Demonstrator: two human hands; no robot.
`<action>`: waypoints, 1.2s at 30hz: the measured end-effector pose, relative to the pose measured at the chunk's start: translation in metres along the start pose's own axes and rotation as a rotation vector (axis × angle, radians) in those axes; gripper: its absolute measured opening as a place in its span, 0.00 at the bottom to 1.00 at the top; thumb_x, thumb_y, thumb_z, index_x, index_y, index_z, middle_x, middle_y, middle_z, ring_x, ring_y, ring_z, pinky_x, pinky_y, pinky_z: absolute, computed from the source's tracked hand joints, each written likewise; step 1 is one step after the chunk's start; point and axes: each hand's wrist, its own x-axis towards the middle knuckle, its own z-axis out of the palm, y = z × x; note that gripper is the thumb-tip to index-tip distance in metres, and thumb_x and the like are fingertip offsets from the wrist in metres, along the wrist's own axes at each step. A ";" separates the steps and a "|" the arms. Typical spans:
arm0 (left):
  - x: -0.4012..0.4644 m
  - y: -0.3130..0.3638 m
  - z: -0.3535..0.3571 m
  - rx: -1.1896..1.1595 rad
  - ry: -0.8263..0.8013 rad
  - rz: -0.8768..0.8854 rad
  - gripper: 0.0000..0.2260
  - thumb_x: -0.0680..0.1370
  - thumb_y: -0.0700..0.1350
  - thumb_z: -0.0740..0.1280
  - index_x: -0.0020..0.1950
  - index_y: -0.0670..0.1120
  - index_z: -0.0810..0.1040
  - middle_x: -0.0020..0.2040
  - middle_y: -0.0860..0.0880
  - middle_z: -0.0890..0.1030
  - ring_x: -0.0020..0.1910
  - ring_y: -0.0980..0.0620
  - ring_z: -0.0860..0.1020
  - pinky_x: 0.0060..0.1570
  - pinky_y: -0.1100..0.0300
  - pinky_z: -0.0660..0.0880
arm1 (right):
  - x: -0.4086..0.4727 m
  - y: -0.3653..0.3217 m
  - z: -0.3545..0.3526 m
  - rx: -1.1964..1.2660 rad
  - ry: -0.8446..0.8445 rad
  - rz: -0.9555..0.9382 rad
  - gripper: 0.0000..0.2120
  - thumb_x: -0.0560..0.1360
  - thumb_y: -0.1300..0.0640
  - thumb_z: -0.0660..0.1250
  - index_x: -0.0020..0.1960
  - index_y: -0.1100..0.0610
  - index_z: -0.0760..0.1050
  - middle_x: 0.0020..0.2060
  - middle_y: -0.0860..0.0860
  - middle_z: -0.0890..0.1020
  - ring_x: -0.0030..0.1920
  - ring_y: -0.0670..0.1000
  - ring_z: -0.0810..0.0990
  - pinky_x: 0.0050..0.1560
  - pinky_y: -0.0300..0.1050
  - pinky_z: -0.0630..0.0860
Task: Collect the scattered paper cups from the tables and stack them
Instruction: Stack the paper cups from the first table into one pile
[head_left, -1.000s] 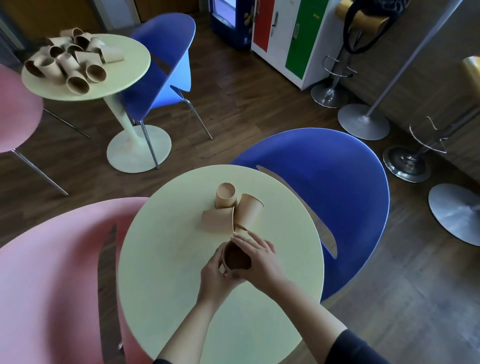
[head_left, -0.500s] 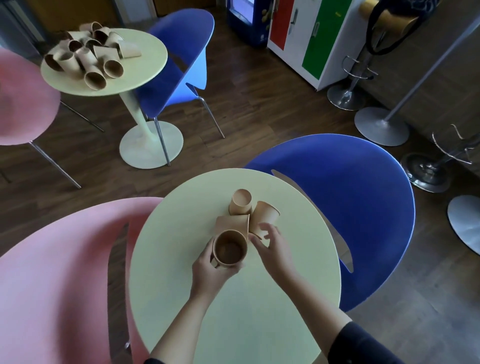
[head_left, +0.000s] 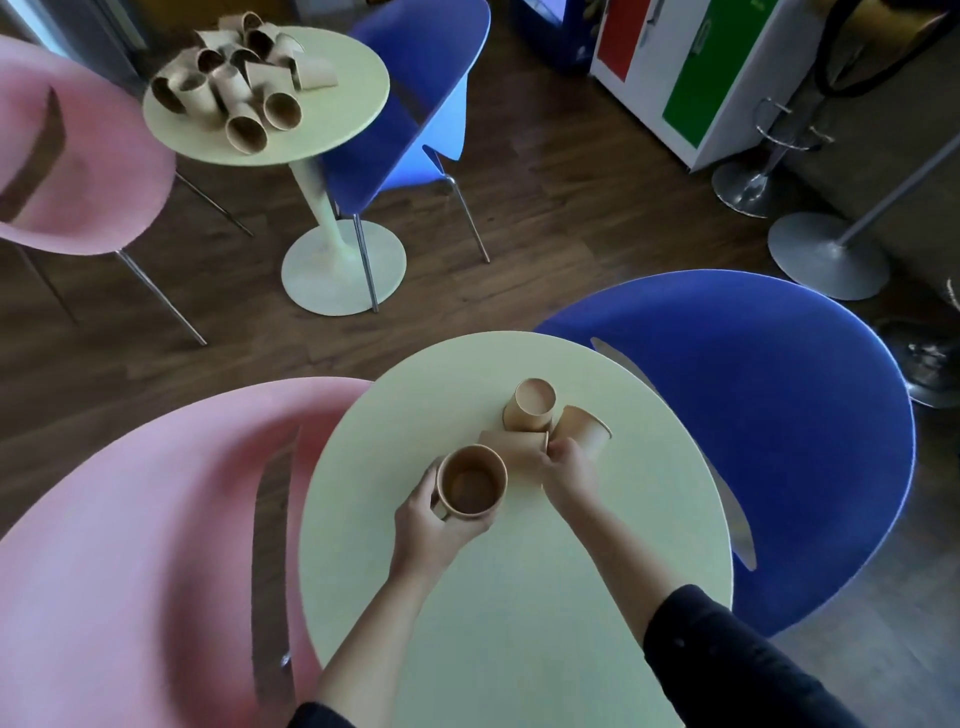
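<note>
Dark wood flooring (head_left: 571, 218) surrounds the near round table (head_left: 519, 613). Over it, the left hand (head_left: 431, 525) grips an upright paper cup (head_left: 471, 487); the right hand (head_left: 569, 470) pinches a tipped cup (head_left: 514, 448) beside two others (head_left: 582, 428). More cups (head_left: 239, 83) litter the far table (head_left: 343, 104). No readable writing.

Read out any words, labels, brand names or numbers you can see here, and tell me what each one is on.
No text can be read.
Paper cups on the near table and far table: plain brown, no print visible.
Red and green cabinet: colour panels only, no lettering visible.
Dark blue machine at the top edge: some markings, too blurred to read.
</note>
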 end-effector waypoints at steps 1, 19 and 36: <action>-0.001 0.000 0.000 -0.001 -0.002 0.003 0.31 0.58 0.52 0.82 0.59 0.57 0.77 0.53 0.59 0.82 0.54 0.57 0.80 0.55 0.49 0.78 | 0.000 0.001 0.001 0.017 0.005 0.011 0.03 0.76 0.58 0.61 0.45 0.57 0.70 0.36 0.49 0.74 0.37 0.51 0.72 0.34 0.42 0.64; -0.023 -0.010 -0.005 0.050 0.021 -0.036 0.34 0.56 0.53 0.83 0.60 0.57 0.76 0.52 0.60 0.82 0.52 0.60 0.80 0.54 0.55 0.79 | -0.015 0.017 0.002 0.252 0.000 0.040 0.03 0.77 0.60 0.64 0.45 0.58 0.75 0.33 0.50 0.76 0.34 0.51 0.74 0.31 0.40 0.66; -0.042 -0.007 -0.003 0.045 0.019 -0.003 0.33 0.56 0.49 0.83 0.58 0.61 0.76 0.53 0.63 0.82 0.53 0.63 0.80 0.52 0.68 0.75 | -0.099 0.007 -0.041 0.114 0.327 -0.925 0.09 0.80 0.61 0.57 0.55 0.58 0.74 0.49 0.51 0.75 0.47 0.40 0.73 0.44 0.32 0.71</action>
